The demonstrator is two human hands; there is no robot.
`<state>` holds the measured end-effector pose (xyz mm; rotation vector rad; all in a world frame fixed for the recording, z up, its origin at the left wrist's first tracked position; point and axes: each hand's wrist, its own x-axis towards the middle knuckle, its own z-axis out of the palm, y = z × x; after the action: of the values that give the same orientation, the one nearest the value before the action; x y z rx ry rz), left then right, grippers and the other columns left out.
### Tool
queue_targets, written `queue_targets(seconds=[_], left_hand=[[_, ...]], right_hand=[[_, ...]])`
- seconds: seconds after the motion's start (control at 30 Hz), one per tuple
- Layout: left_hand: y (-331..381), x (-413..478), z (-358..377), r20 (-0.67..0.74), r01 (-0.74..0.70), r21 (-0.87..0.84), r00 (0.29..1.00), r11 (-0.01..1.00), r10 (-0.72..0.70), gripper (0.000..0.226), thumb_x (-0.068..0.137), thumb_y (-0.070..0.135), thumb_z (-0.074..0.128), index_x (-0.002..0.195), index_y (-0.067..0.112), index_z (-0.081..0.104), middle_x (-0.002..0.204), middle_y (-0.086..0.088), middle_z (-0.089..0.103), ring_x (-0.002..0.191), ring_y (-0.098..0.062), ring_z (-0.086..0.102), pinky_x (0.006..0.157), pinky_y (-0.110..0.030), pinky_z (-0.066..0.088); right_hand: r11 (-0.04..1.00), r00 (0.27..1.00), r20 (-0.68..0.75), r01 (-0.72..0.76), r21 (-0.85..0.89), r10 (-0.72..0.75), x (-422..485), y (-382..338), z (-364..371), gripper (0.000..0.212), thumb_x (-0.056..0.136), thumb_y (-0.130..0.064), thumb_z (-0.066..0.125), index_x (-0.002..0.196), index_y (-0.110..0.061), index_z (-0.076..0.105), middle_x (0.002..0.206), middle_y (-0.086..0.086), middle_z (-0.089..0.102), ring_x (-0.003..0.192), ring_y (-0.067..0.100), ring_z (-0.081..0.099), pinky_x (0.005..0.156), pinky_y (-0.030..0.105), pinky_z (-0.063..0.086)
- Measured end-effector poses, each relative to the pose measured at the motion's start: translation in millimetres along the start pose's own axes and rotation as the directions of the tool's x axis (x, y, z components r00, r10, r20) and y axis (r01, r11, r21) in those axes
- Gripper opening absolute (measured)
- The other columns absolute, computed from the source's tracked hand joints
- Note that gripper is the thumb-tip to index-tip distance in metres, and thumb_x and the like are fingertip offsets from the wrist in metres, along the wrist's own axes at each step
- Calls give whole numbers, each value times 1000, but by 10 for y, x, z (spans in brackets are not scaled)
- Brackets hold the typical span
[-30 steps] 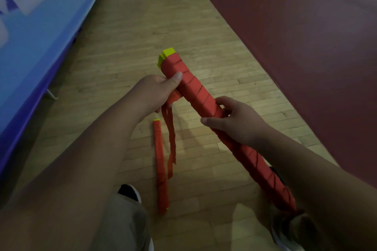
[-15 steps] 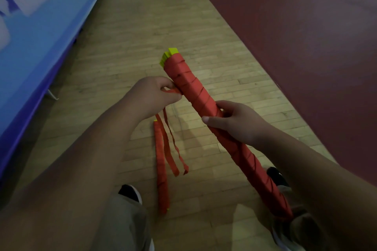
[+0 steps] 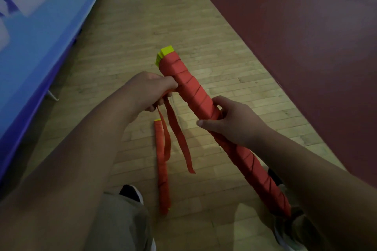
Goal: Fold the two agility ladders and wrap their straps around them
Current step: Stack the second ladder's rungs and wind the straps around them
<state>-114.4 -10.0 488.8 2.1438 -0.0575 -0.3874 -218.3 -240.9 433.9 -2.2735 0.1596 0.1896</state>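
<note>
Left hand (image 3: 146, 89) pinches loose strap ends (image 3: 179, 138) beside the top of the wrapped ladder bundle (image 3: 195, 91), tails hanging below it; right hand (image 3: 230, 122) curls round the bundle's middle; second ladder (image 3: 162, 165) lies on the floor (image 3: 126, 47) below the left hand

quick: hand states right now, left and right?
Left hand: closed, gripping the loose strap ends beside the wrapped ladder bundle.
Right hand: closed around the bundle's middle.
</note>
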Motion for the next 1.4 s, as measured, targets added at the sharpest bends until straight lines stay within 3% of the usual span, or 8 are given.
queue_targets(seconds=[0.17,0.43,0.77,0.93,1.03,1.17,1.27,1.4], left_hand=[[-37,34,3,-79,45,-79,996,996,-51,65,92,75,67,91,12,81,69,-1,68,60,-16,57,59,-31,45],[-31,76,49,-47,-74,-154,997,985,68,72,90,72,69,104,3,81,72,5,63,61,-12,52,65,-37,43],[-3,44,55,26,-153,-288,986,945,168,49,106,60,60,89,16,76,74,4,61,61,-11,53,67,-34,47],[68,-22,18,67,-221,-483,956,847,287,61,93,69,62,109,11,73,88,-9,60,71,-18,51,67,-31,50],[73,-58,-5,66,-238,-515,947,824,314,69,95,68,58,116,4,72,105,-19,58,83,-28,54,76,-39,50],[46,-82,-23,133,-204,-480,944,853,301,102,79,81,68,130,-8,65,120,-22,62,105,-38,54,92,-55,47],[55,-85,-33,165,-136,-431,960,892,226,87,81,80,63,127,7,71,113,-15,63,101,-34,55,92,-53,53],[17,-50,-61,167,-97,-378,971,921,171,54,93,67,59,114,19,75,100,-2,72,82,-19,62,77,-39,52]], right_hand=[[991,998,17,69,-116,-67,0,25,46,78,79,-67,89,143,-42,51,103,-11,72,88,13,75,84,48,67],[999,995,91,31,-33,-28,8,-24,34,56,76,-58,94,116,-31,64,103,-3,72,93,17,72,89,48,65],[943,945,325,-78,323,-33,-20,-63,-139,26,97,-38,81,119,-27,76,110,-5,81,107,21,77,94,40,60],[757,855,455,-122,642,-248,-48,-78,-249,44,97,-29,67,130,0,70,124,19,77,114,33,75,89,35,62],[617,787,526,-247,747,-322,-44,-68,-196,60,94,-40,65,135,3,65,126,31,70,114,45,69,96,52,62],[616,711,577,-256,745,-401,-45,-63,-200,72,100,-47,58,154,1,53,149,32,62,113,39,70,102,53,59],[641,758,545,-225,734,-359,-54,-84,-209,70,100,-47,61,148,3,59,145,33,64,99,27,75,87,39,65],[779,864,440,-95,619,-245,-41,-47,-236,52,101,-48,65,136,-10,70,130,20,77,101,23,74,89,47,56]])
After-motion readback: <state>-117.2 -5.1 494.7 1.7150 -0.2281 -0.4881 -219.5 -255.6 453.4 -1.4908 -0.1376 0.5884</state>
